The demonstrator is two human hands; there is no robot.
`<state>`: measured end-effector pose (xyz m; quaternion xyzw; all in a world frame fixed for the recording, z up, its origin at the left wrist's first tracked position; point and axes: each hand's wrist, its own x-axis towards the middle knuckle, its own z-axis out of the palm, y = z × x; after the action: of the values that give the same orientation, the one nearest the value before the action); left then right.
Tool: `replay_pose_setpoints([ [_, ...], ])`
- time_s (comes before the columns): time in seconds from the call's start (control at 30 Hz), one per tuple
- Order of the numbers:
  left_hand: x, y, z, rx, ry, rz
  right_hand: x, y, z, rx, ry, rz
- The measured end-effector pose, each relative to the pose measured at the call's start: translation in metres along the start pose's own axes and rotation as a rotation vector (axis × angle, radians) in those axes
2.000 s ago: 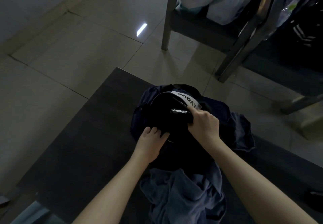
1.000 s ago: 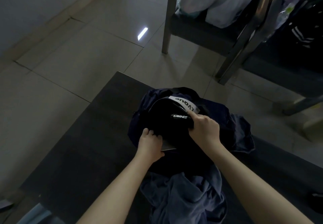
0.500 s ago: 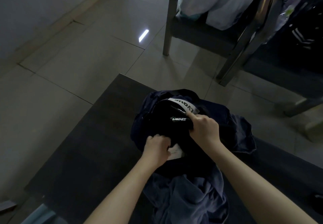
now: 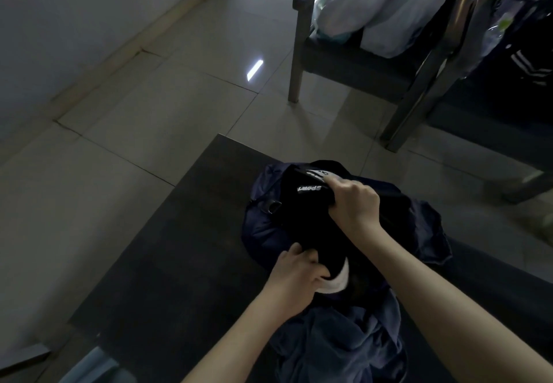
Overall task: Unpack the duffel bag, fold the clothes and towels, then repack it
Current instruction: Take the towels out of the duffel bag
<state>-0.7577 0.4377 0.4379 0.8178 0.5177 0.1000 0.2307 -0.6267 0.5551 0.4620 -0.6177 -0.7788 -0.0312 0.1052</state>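
Bare tiled floor lies open past the left and far edges of the dark table, and open tabletop runs left of the bag. A chair loaded with plastic bags stands beyond the far right corner. The black duffel bag sits near the far edge on navy cloth, with a blue-grey garment at the near edge. Compared with half a second ago, the white cloth shows further out and the right hand covers more of the white strap. It clenches the bag's top beside the SPORT label. The left hand, fingers curled, grips the bag's near rim.
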Motion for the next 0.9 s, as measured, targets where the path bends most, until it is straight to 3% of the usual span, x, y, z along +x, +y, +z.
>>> replay_pose_setpoints([
  [0.1,-0.008,0.0,0.01,0.013,0.103,0.024,0.003,-0.001,-0.007,0.128,0.012,0.044],
  [0.2,-0.003,-0.004,0.006,-0.034,0.186,-0.041,-0.008,-0.003,-0.012,0.288,-0.003,-0.029],
  [0.33,-0.001,-0.014,-0.004,-0.193,0.24,-0.224,-0.031,0.008,-0.004,0.415,-0.301,-0.108],
  [0.47,-0.011,-0.017,0.0,-0.149,0.13,-0.249,-0.044,0.018,0.005,0.415,-0.511,-0.084],
  [0.57,-0.012,-0.022,-0.002,-0.085,0.149,-0.313,-0.046,0.017,0.007,0.425,-0.528,-0.092],
  [0.73,0.01,-0.056,-0.013,-0.168,0.324,-0.641,-0.05,0.02,0.009,0.434,-0.522,-0.106],
  [0.8,0.025,-0.074,-0.017,-0.14,0.256,-0.69,-0.054,0.021,0.012,0.444,-0.493,-0.125],
  [0.9,0.056,-0.092,-0.021,0.036,0.116,-0.606,-0.061,0.02,0.019,0.473,-0.456,-0.161],
])
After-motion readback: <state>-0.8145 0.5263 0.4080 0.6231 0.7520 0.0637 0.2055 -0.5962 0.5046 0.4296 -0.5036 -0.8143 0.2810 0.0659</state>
